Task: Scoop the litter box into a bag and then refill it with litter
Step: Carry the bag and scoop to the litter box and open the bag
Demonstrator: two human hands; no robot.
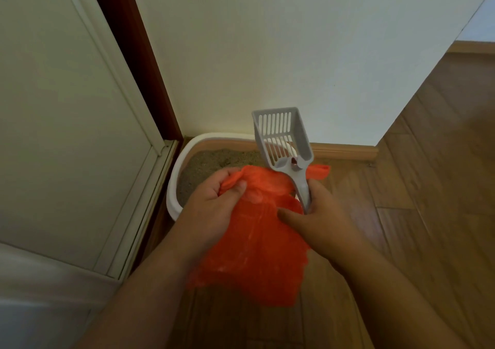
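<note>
An orange plastic bag (257, 244) hangs between both hands above the floor. My left hand (211, 201) pinches the bag's upper left edge. My right hand (318, 214) grips the handle of a grey slotted litter scoop (281, 137), which points upward, and its thumb presses on the bag. Behind the hands a white litter box (174, 190) holds sandy grey litter (211, 164) and stands in the corner against the wall. Most of the box is hidden by the bag and hands.
A white door panel (67, 123) with a dark red frame stands on the left. A white wall (294, 54) rises behind the box, with a wooden skirting board (345, 151). Wooden floor (428, 177) stretches to the right.
</note>
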